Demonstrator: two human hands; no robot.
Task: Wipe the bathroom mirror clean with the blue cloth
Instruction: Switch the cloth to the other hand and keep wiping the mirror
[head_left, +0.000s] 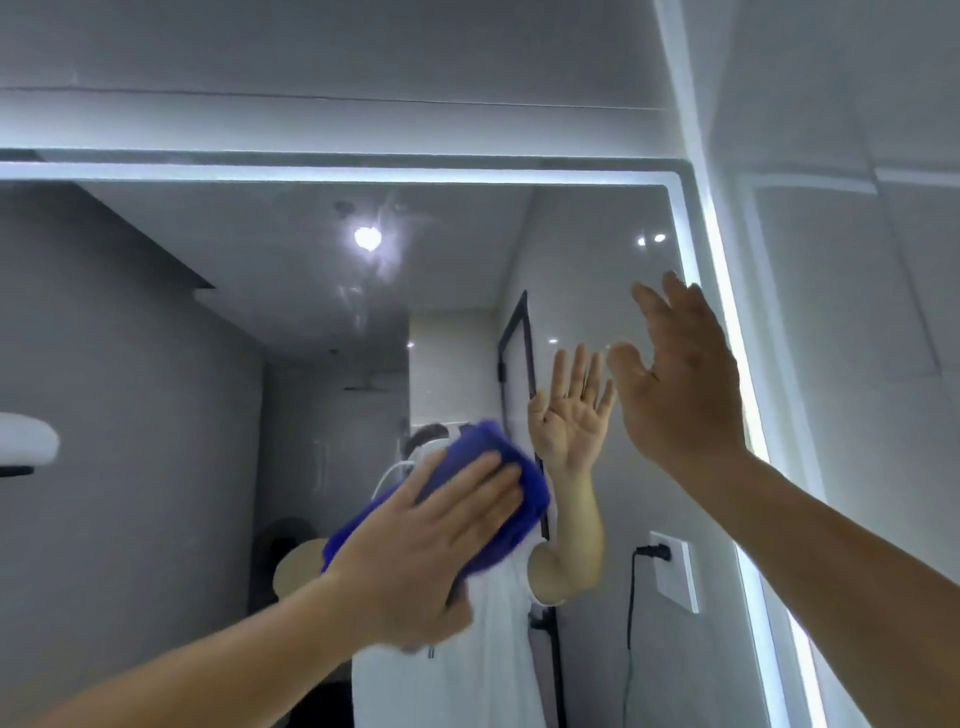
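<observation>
Two hands are raised to the bathroom mirror (182, 389). The left hand (431, 540) lies flat with fingers spread over the blue cloth (519, 499), pressing it against the glass near the middle. The right hand (675, 384) is open and empty, fingers extended, close to the mirror's lit right edge (727, 312). Grey tiled wall (857, 364) surrounds the mirror; the glass reflects a ceiling light (368, 237) and a wall socket (675, 569).
</observation>
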